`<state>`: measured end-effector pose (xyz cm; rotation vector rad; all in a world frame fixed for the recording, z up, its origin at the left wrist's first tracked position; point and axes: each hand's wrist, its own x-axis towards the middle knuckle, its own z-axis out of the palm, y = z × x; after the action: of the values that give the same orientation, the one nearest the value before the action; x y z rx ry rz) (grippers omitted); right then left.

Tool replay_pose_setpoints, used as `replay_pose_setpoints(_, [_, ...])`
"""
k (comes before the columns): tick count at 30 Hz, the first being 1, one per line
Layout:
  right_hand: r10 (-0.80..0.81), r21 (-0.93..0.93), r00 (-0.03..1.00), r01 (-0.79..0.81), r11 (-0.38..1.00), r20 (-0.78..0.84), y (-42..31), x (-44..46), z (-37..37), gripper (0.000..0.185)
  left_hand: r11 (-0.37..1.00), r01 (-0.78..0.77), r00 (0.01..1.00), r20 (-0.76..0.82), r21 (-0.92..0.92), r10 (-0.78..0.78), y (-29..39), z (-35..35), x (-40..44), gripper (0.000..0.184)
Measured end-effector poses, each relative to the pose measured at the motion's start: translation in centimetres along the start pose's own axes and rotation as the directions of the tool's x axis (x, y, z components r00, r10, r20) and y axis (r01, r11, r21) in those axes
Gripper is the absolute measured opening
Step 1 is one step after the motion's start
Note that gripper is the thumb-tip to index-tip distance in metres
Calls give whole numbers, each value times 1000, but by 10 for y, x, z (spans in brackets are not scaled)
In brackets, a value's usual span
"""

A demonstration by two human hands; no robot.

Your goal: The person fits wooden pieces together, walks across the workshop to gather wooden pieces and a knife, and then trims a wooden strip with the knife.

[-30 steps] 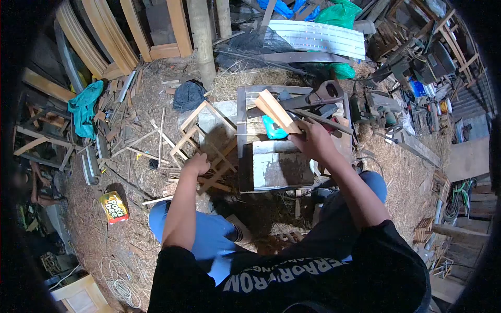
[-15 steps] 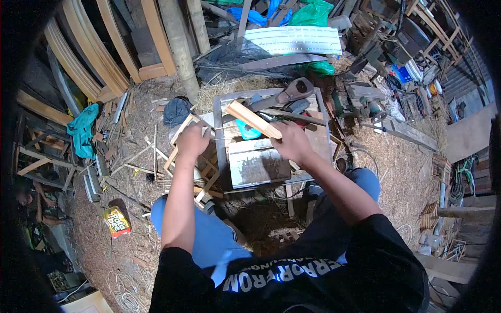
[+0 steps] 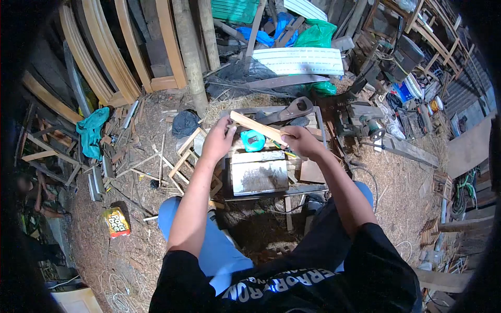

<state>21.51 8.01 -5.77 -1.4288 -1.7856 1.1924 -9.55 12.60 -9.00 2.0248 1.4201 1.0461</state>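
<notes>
My right hand [image 3: 303, 143] is closed around the near right end of a pale wooden piece [image 3: 257, 126], which slants up to the left above the work surface. My left hand [image 3: 219, 140] is beside the piece's far left end, thumb apart from the fingers; whether the fingertips touch the wood is hard to make out. Below the piece lies a teal tape measure [image 3: 253, 140]. Nearer to me, a worn wooden block [image 3: 259, 176] rests on the low bench [image 3: 308, 190]. Behind the piece is a dark brown tool with a holed handle [image 3: 298, 108].
Thin wooden frames [image 3: 182, 161] lean left of the bench. A dark bag [image 3: 185, 123] and a wooden post [image 3: 190, 62] stand behind them. A machine [image 3: 373, 128] is at the right. A yellow-red snack pack [image 3: 116, 222] lies on the ground; another person [image 3: 47, 195] is at far left.
My left hand has moved right and up, from the thin frames to the wooden piece's far end. My right hand has shifted slightly right with the piece, uncovering more of the tape measure.
</notes>
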Motion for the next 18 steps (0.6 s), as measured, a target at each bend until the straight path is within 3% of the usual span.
replay_pose_setpoints(2, [46, 64, 999, -47, 997, 16, -1, 2, -3, 26, 978, 105, 994, 35, -179, -100, 5, 2, 4, 36])
replay_pose_setpoints(3, [59, 84, 998, -60, 995, 20, -2, 2, -5, 27, 989, 48, 999, -18, -143, -51, 6, 0, 4, 29])
replay_pose_setpoints(5, [64, 154, 997, -69, 986, 33, 3, 8, -7, 30, 986, 91, 996, 17, -140, -89, 8, -5, 7, 28])
replay_pose_setpoints(10, [83, 87, 988, -72, 994, -128, 20, 24, -6, 31, 992, 51, 999, 0, -114, -52, 5, -13, 7, 25])
replay_pose_setpoints(13, [70, 126, 990, -55, 991, -119, 32, 38, -10, 30, 912, 307, 950, 143, -274, -277, 1, -16, 7, 25])
replay_pose_setpoints(16, [89, 199, 980, -52, 979, -180, 40, 44, -10, 35, 864, 383, 922, 189, -328, -337, -2, -15, 6, 25])
replay_pose_setpoints(18, [90, 145, 963, -54, 988, -254, 38, 44, -10, 37, 828, 428, 903, 194, -361, -383, 3, -14, 4, 23])
